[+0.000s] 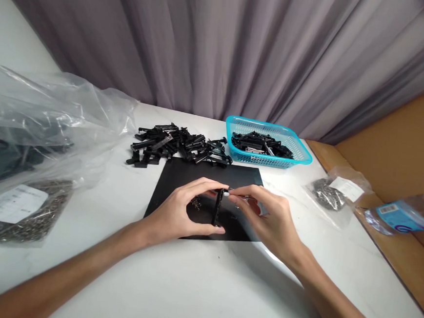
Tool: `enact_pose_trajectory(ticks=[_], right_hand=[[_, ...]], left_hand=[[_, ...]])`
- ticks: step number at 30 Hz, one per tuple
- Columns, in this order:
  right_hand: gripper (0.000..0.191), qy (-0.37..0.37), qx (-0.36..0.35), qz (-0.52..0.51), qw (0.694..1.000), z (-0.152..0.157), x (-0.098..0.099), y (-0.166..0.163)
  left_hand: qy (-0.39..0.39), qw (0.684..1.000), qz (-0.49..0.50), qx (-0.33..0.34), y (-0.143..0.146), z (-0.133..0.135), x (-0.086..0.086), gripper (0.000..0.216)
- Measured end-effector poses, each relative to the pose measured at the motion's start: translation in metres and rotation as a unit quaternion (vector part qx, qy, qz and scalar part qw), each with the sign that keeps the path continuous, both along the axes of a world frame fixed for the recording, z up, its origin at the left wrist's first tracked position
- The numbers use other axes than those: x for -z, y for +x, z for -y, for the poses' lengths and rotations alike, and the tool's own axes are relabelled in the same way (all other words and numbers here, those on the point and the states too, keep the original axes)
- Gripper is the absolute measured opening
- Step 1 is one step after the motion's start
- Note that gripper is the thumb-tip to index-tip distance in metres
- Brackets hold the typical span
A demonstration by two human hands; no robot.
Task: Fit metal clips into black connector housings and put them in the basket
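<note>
Between the thumb and fingers of my left hand (pixel 178 210) stands a narrow black plastic part (pixel 217 209), gripped at its two ends. My right hand (pixel 266 210) is closed in a pinch beside the upper end of that part. A small whitish piece (pixel 226 194) shows at its fingertips, and a thin metal piece runs back under the fingers; its kind I cannot make out. Below both hands lies a black mat (pixel 176 176). Several tiny brass-coloured pieces (pixel 195 203) rest on the mat, seen through the gap of my left hand.
Behind the mat lies a pile of black plastic parts (pixel 176 144). A blue basket (pixel 270 159) holds more of them. On the left are a large clear bag (pixel 55 102) and a bag of small metal pieces (pixel 42 214). Rightward are another small bag (pixel 328 193) and a bottle (pixel 406 213).
</note>
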State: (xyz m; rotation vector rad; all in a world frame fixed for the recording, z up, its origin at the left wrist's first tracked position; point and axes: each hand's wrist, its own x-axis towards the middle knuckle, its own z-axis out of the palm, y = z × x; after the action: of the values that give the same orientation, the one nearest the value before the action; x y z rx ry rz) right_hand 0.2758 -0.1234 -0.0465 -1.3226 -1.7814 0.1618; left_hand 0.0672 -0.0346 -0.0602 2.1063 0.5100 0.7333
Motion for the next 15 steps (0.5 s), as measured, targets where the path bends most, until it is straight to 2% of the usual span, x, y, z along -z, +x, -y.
enact_pose_trajectory(ticks=[5,15], right_hand=[[0.006,-0.004,0.024,-0.009,1.0,-0.0006,-0.0009,0.001],[0.011,0.025,-0.01,0.038,0.999,-0.0014,0.0006,0.0024]], left_hand=[[-0.002,1.0,-0.004,0.003,-0.001,0.0003,0.0002,0.068],[0.029,0.999,-0.016,0.0,-0.0008,0.0023,0.0029,0.067]])
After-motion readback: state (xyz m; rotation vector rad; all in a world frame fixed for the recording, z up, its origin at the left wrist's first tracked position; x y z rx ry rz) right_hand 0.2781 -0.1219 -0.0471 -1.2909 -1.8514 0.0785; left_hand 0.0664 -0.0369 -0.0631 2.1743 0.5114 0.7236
